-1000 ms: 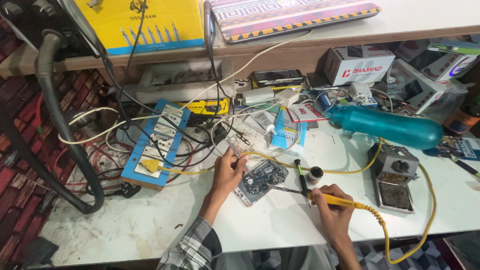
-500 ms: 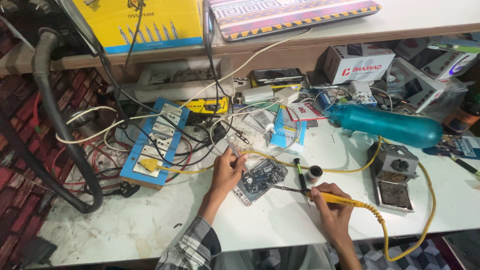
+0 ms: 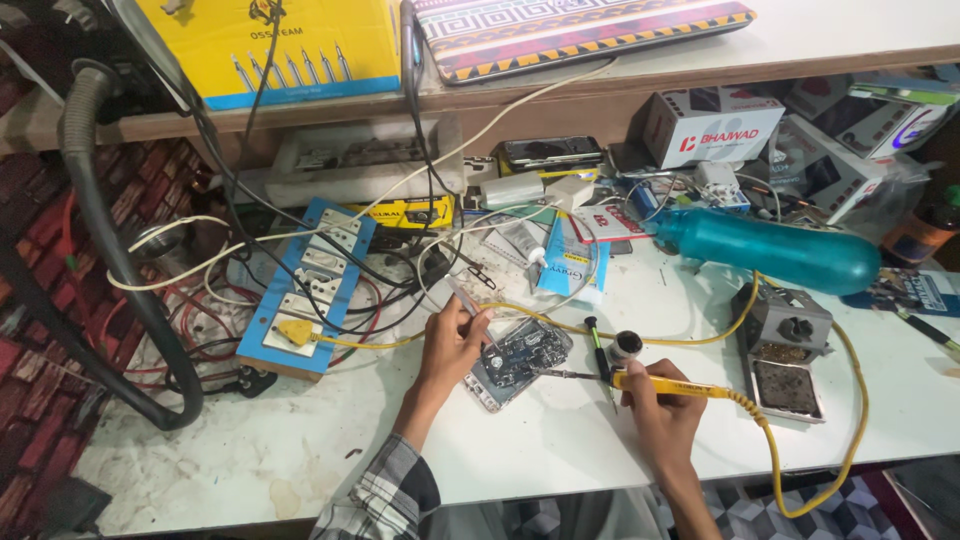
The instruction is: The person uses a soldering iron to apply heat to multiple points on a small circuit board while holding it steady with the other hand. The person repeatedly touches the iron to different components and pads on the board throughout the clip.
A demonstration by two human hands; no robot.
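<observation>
Gripping a yellow-handled soldering iron point(image 3: 668, 386), right hand point(image 3: 660, 415) closed around the handle just right of the opened phone board point(image 3: 520, 357), tip laid across to the board's right edge. Pinching thin tweezers point(image 3: 468, 302), left hand point(image 3: 452, 345) clenched at the board's left edge, points angled down onto it, board itself flat on the white table point(image 3: 560, 440). Farther back from the board: small round tin point(image 3: 625, 346) just right, grey iron stand point(image 3: 785, 345) well right, blue socket strip point(image 3: 310, 285) left, teal bottle point(image 3: 785, 250) lying behind to the right.
</observation>
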